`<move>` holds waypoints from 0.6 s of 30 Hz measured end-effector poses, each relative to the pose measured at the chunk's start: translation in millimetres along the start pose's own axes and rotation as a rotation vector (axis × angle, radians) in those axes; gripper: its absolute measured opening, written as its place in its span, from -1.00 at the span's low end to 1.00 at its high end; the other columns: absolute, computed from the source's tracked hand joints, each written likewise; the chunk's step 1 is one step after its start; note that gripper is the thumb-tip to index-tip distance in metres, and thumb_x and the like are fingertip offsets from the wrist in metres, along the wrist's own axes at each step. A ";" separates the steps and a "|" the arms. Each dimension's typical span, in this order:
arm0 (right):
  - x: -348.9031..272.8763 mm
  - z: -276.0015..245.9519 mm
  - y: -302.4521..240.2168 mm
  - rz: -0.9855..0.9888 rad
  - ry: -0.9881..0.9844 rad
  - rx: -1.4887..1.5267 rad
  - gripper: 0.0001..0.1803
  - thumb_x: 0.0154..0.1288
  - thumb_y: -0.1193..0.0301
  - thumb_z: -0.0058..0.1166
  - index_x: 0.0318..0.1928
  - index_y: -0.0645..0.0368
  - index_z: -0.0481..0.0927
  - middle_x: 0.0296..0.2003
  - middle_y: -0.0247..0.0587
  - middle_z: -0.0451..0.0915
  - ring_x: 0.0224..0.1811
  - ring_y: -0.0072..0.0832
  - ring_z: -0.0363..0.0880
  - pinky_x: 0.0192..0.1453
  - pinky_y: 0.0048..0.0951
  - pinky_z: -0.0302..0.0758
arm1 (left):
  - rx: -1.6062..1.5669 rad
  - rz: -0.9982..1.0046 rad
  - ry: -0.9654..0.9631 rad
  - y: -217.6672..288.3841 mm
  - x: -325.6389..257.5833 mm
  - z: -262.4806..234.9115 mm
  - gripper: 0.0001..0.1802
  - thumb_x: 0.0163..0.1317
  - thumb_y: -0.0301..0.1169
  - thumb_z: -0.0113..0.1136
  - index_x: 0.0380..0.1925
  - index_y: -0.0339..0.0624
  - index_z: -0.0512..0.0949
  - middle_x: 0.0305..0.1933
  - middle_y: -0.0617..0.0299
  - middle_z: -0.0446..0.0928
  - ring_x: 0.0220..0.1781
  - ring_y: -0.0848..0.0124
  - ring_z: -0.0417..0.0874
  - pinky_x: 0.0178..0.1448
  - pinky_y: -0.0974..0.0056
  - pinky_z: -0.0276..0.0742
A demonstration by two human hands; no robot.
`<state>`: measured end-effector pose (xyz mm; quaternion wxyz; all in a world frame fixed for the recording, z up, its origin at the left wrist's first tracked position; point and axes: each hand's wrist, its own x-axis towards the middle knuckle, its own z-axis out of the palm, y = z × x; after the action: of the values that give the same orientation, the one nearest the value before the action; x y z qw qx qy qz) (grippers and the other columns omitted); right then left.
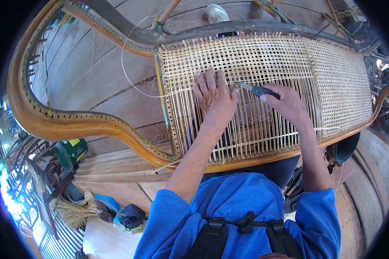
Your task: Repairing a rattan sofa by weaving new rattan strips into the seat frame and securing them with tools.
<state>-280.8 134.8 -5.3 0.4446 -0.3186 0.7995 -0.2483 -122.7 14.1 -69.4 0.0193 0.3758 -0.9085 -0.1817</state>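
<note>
Blue sleeves (242, 207) and a black chest harness (246, 231) fill the lower edge, both forearms reaching up to a cane panel (263, 73) set in a curved wooden frame (73, 127). Left hand (214, 97) lies flat, fingers spread, pressing on the strands. Right hand (287, 103) is closed around a small dark-handled tool (257, 90), its metal tip pointing toward the left fingers. Weaving looks partly done, I judge: the right section (341, 86) is dense and finished, the top band crossed in open squares, while the strands under the hands run mostly one way (crossing rows yet to come). A loose strand (124, 64) curls off the left edge over the plank floor (95, 77).
</note>
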 end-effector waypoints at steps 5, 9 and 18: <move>0.6 14.5 16.5 0.020 0.080 0.083 -0.60 0.18 0.22 0.09 -0.04 0.18 0.56 -0.44 -0.07 0.61 -0.45 -0.38 0.59 -0.31 -0.41 0.49 | 0.063 -0.029 -0.043 9.4 0.2 2.5 -0.29 0.11 -0.15 0.14 0.22 -0.25 0.23 0.33 -0.06 0.10 0.39 -0.12 -0.01 0.36 -0.15 -0.09; -7.0 35.4 20.3 -0.073 0.117 0.288 -0.67 0.20 0.26 0.03 -0.13 0.23 0.56 -0.52 -0.02 0.54 -0.55 -0.34 0.51 -0.39 -0.33 0.43 | 0.118 0.012 -0.008 10.3 -0.4 7.6 -0.36 0.13 -0.17 0.11 0.17 -0.22 0.26 0.29 -0.05 0.17 0.37 -0.11 0.05 0.35 -0.14 -0.05; -15.4 25.5 24.6 0.038 0.137 0.240 -0.67 0.21 0.22 0.01 -0.24 0.27 0.58 -0.62 -0.06 0.46 -0.58 -0.30 0.46 -0.43 -0.30 0.40 | 0.155 -0.040 -0.022 19.2 4.3 5.1 -0.34 0.15 -0.12 0.11 0.18 -0.25 0.25 0.30 -0.08 0.16 0.36 -0.11 0.07 0.36 -0.13 -0.05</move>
<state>-259.6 159.7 -25.8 0.4284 -0.2301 0.7984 -0.3550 -139.7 25.3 -68.0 -0.0236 0.3923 -0.9123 -0.1151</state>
